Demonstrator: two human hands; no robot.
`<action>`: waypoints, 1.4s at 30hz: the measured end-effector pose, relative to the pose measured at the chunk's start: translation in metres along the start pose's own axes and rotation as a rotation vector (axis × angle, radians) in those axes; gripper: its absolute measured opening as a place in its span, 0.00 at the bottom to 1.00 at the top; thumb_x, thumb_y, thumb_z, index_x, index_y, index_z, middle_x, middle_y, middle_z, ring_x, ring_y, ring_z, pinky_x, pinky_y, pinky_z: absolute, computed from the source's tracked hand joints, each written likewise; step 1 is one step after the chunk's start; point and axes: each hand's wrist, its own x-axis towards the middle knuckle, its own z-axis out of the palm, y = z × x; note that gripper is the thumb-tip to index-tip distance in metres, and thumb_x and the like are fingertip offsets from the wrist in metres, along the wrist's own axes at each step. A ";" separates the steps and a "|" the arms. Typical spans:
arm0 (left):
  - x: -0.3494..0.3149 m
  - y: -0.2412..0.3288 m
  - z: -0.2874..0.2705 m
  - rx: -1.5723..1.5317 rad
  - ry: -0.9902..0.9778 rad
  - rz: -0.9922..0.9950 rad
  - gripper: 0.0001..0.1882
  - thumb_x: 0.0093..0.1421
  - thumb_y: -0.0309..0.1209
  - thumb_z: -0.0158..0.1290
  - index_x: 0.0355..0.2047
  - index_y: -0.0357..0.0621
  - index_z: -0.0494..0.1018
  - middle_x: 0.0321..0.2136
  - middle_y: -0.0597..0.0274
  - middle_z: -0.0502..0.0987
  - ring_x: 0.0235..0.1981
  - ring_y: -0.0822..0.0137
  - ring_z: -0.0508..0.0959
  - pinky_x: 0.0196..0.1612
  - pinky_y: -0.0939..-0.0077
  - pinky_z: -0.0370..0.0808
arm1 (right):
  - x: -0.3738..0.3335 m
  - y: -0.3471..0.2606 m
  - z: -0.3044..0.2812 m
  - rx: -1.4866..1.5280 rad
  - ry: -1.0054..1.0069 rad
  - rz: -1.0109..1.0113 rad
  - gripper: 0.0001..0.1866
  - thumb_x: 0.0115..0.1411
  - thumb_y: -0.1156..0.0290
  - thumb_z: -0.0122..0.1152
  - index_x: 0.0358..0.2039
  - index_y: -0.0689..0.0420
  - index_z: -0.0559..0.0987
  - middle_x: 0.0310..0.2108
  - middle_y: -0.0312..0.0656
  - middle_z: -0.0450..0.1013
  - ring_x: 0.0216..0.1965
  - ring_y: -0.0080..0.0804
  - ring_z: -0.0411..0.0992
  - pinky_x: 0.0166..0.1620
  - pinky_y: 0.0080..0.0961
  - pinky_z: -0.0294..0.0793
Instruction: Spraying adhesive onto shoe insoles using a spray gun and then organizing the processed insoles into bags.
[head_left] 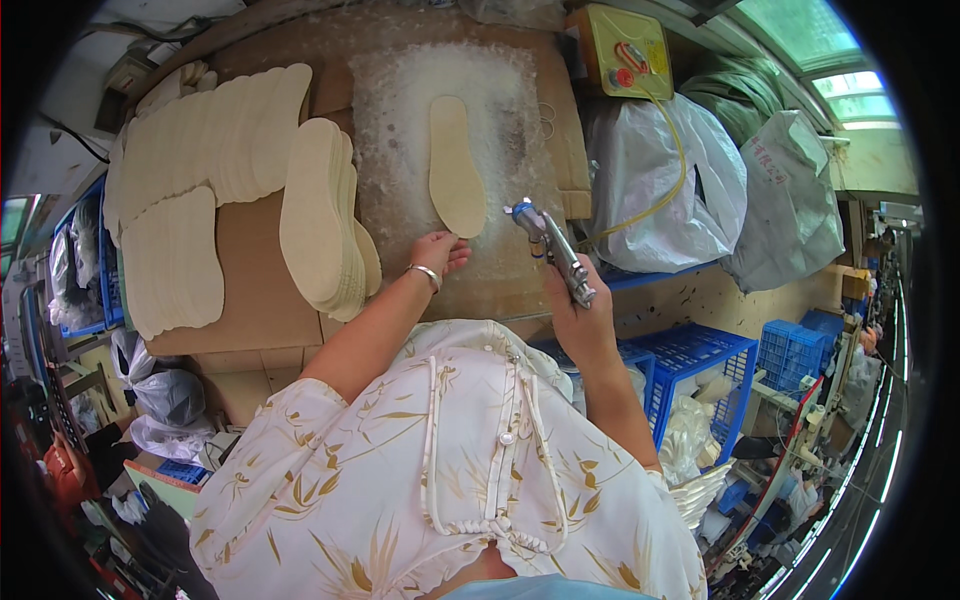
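While the right hand (575, 300) grips a spray gun (553, 250), the insole (455, 165) lies beyond the left hand (437, 250).

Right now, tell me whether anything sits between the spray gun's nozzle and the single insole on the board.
Nothing visible does. The spray gun in the right hand points toward the insole; the left hand rests just below its heel end.

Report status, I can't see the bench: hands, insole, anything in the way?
Right hand grips spray gun. Left hand at heel of insole. Insole stack alongside, apart.

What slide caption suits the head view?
Right hand aims metal spray gun; left hand touches cream foam insole.
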 end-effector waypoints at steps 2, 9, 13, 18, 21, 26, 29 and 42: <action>0.000 0.000 0.000 -0.006 0.007 -0.002 0.08 0.63 0.31 0.49 0.39 0.39 0.69 0.33 0.57 0.77 0.32 0.66 0.80 0.32 0.76 0.79 | -0.005 -0.001 -0.002 0.009 -0.031 0.026 0.10 0.62 0.68 0.57 0.39 0.61 0.73 0.22 0.43 0.70 0.22 0.27 0.66 0.29 0.25 0.69; -0.003 0.002 0.001 0.009 0.012 -0.004 0.08 0.63 0.30 0.49 0.39 0.39 0.68 0.34 0.57 0.77 0.32 0.65 0.80 0.33 0.75 0.79 | -0.013 0.005 -0.008 0.050 -0.017 0.161 0.10 0.62 0.68 0.57 0.38 0.61 0.73 0.21 0.41 0.70 0.22 0.26 0.66 0.28 0.23 0.68; -0.004 0.001 0.002 -0.007 0.010 -0.002 0.08 0.63 0.30 0.49 0.39 0.39 0.68 0.34 0.57 0.77 0.33 0.65 0.80 0.33 0.75 0.79 | -0.013 0.002 -0.007 0.016 -0.008 -0.027 0.11 0.62 0.67 0.58 0.38 0.61 0.72 0.19 0.41 0.69 0.20 0.27 0.64 0.26 0.24 0.67; -0.004 0.000 0.002 -0.013 0.010 0.004 0.08 0.63 0.30 0.49 0.39 0.40 0.68 0.34 0.56 0.77 0.33 0.65 0.80 0.33 0.74 0.79 | -0.008 0.004 -0.010 -0.005 0.009 0.085 0.10 0.62 0.67 0.57 0.38 0.61 0.72 0.21 0.43 0.70 0.21 0.30 0.66 0.28 0.26 0.68; -0.004 0.001 0.002 -0.006 0.013 0.001 0.08 0.63 0.29 0.48 0.40 0.39 0.68 0.34 0.56 0.77 0.33 0.65 0.80 0.33 0.74 0.79 | -0.018 0.004 -0.010 -0.010 -0.045 0.034 0.10 0.61 0.68 0.58 0.38 0.61 0.72 0.22 0.45 0.71 0.22 0.34 0.68 0.29 0.26 0.69; -0.005 0.002 0.002 -0.003 0.006 -0.004 0.08 0.63 0.29 0.48 0.40 0.39 0.68 0.35 0.56 0.77 0.33 0.65 0.80 0.34 0.75 0.79 | -0.021 0.009 -0.009 -0.015 0.014 0.085 0.10 0.61 0.69 0.59 0.38 0.61 0.72 0.22 0.45 0.71 0.22 0.33 0.68 0.29 0.26 0.69; -0.005 0.001 0.002 -0.005 -0.002 -0.006 0.08 0.63 0.29 0.48 0.40 0.39 0.68 0.35 0.56 0.77 0.33 0.65 0.80 0.34 0.75 0.79 | -0.028 0.010 -0.011 0.010 -0.030 0.099 0.10 0.61 0.68 0.58 0.38 0.61 0.72 0.22 0.44 0.70 0.22 0.31 0.67 0.29 0.25 0.69; -0.002 -0.002 0.000 -0.002 -0.012 -0.019 0.09 0.63 0.30 0.48 0.41 0.39 0.68 0.36 0.56 0.77 0.34 0.65 0.79 0.34 0.74 0.79 | -0.044 0.007 -0.011 0.014 -0.104 0.073 0.11 0.61 0.68 0.58 0.39 0.61 0.72 0.23 0.45 0.71 0.22 0.30 0.67 0.30 0.25 0.69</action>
